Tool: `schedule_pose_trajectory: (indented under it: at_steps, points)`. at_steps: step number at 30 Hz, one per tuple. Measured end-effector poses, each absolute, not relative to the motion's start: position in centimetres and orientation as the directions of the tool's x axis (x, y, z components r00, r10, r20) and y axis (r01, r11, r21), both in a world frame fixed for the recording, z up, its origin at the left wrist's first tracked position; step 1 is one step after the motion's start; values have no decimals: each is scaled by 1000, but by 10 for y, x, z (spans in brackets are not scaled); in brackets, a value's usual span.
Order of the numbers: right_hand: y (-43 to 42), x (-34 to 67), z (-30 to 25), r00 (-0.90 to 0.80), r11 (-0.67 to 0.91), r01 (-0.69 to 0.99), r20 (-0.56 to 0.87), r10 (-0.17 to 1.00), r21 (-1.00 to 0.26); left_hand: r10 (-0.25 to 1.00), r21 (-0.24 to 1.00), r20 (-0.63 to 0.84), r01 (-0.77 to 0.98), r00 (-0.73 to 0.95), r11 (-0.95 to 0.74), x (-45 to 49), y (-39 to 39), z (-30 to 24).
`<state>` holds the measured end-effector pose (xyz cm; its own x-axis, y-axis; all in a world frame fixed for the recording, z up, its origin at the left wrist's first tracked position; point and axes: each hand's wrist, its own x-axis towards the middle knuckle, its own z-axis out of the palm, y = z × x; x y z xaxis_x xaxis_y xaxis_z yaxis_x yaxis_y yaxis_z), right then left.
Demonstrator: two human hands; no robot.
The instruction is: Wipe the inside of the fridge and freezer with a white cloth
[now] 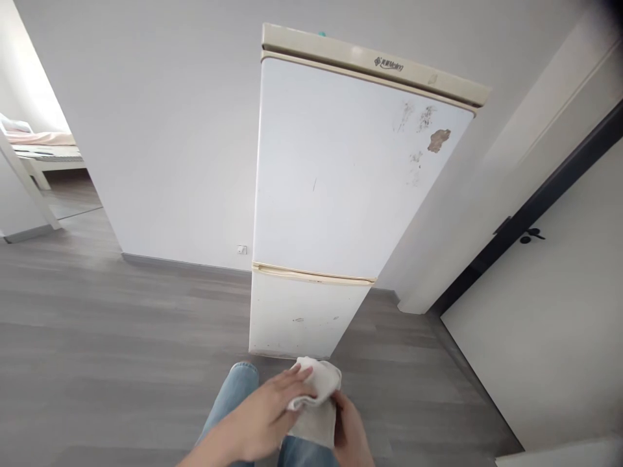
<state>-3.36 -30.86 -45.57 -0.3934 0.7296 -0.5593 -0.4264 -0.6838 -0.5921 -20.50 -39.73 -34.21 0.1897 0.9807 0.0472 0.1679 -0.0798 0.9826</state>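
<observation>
A white cloth (318,389) is bunched between both my hands low in the view, above my jeans. My left hand (263,415) lies over its upper fold with fingers closed on it. My right hand (351,431) grips the cloth's lower right side from beneath. Straight ahead stands a tall white fridge (335,175) with two closed doors, a cream top strip and brown stains (438,140) near the upper right corner. Both hands are well short of the fridge.
Grey wood-look floor (97,344) spreads to the left. A white door (559,311) with a dark handle (530,235) stands at the right. At far left an opening shows a room with a bed (43,146). A wall socket (242,250) sits low beside the fridge.
</observation>
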Motion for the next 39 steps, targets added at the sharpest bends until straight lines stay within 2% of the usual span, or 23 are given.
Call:
schedule_pose_trajectory:
  at_steps: [2, 5, 6, 8, 9, 10, 12, 15, 18, 20, 22, 25, 26, 28, 30, 32, 34, 36, 38, 39]
  points:
    - [-311, -44, -453, -474, -672, -435, -482, 737, -600, 972, 962, -5, 267, 233, -59, -192, -403, -349]
    - [-313, -51, -448, -493, -668, -455, -458, 740, -589, 984, 969, -82, 244, 156, 42, -187, -403, -364]
    - [-314, -51, -447, -472, -670, -451, -480, 740, -590, 989, 982, -102, 171, 107, 83, -190, -402, -369]
    - [-313, -46, -443, -403, -682, -418, -551, 731, -600, 989, 980, -149, -131, -9, 147, -205, -396, -379]
    - [-312, -42, -442, -366, -690, -398, -586, 723, -604, 983, 931, -175, -335, -63, 144, -215, -394, -386]
    - [-311, -38, -441, -332, -703, -379, -620, 711, -602, 978, 831, -186, -546, -97, 104, -226, -391, -394]
    - [-308, -31, -442, -277, -730, -361, -681, 678, -580, 987, 573, -111, -819, -117, -32, -247, -389, -414]
    - [-304, -28, -451, -226, -730, -406, -714, 663, -550, 987, 314, 86, -936, -138, -159, -270, -391, -444]
    - [-306, -32, -463, -246, -707, -451, -685, 685, -545, 973, 240, 181, -953, -141, -183, -279, -391, -459]
    - [-309, -37, -468, -269, -724, -453, -694, 667, -520, 971, 283, 153, -933, -183, -221, -279, -386, -454]
    - [-312, -42, -470, -303, -751, -447, -708, 638, -485, 971, 388, 63, -891, -229, -235, -275, -381, -441]
    - [-315, -52, -467, -385, -773, -453, -684, 620, -445, 978, 670, -28, -730, -207, -135, -258, -377, -413]
    - [-314, -55, -465, -405, -769, -467, -667, 625, -437, 986, 786, -27, -613, -166, -82, -249, -378, -403]
    - [-313, -62, -459, -438, -748, -500, -618, 653, -436, 1000, 963, -1, -271, -28, -6, -230, -384, -384]
    - [-312, -67, -452, -467, -727, -520, -563, 682, -450, 996, 1000, 7, 19, 87, -9, -213, -393, -372]
    - [-311, -70, -443, -482, -708, -518, -520, 705, -480, 992, 986, 20, 161, 127, -40, -202, -402, -370]
    - [-312, -71, -433, -482, -681, -493, -483, 732, -541, 995, 985, 29, 165, 92, -44, -196, -406, -378]
    - [-312, -74, -423, -472, -635, -435, -439, 764, -639, 999, 997, 31, 67, 38, -33, -194, -405, -390]
    - [-313, -78, -414, -450, -557, -338, -390, 803, -759, 999, 990, 26, -135, -24, -29, -193, -401, -399]
    - [-313, -80, -410, -428, -504, -285, -362, 828, -815, 998, 957, 7, -289, -59, -24, -191, -398, -401]
